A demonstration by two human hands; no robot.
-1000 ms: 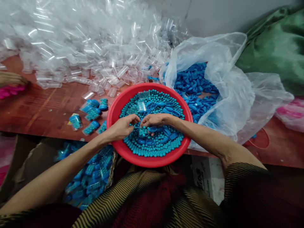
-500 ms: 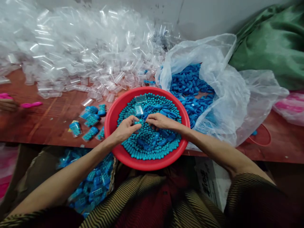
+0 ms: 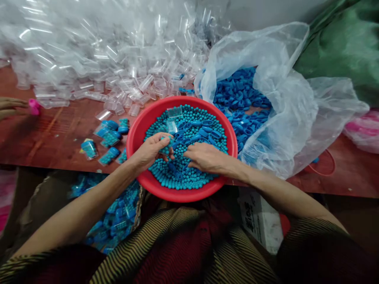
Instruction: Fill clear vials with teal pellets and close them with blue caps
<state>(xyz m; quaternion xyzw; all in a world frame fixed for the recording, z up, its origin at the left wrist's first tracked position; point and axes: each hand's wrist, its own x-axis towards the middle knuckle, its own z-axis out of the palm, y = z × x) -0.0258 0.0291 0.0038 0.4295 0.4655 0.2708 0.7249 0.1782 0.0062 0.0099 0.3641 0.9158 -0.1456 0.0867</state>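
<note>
My left hand is closed on a small clear plastic case with turquoise beads inside, held just above the left half of a red basin. Many loose turquoise beads fill the basin. Among them lie blue plastic caps and a flat clear case. To the right of the case, my right hand rests low over the beads with its fingers curled; their tips are partly hidden, and what they hold does not show.
Bead-filled cases with blue caps lie left of the basin, and more fill a box below. Clear empty cases are heaped behind. A plastic bag of blue caps stands right. At far left another person's hand is near a pink piece.
My hands have drawn apart: the left has turned with the case, and the right has moved right and down to the beads. The view has shifted slightly.
</note>
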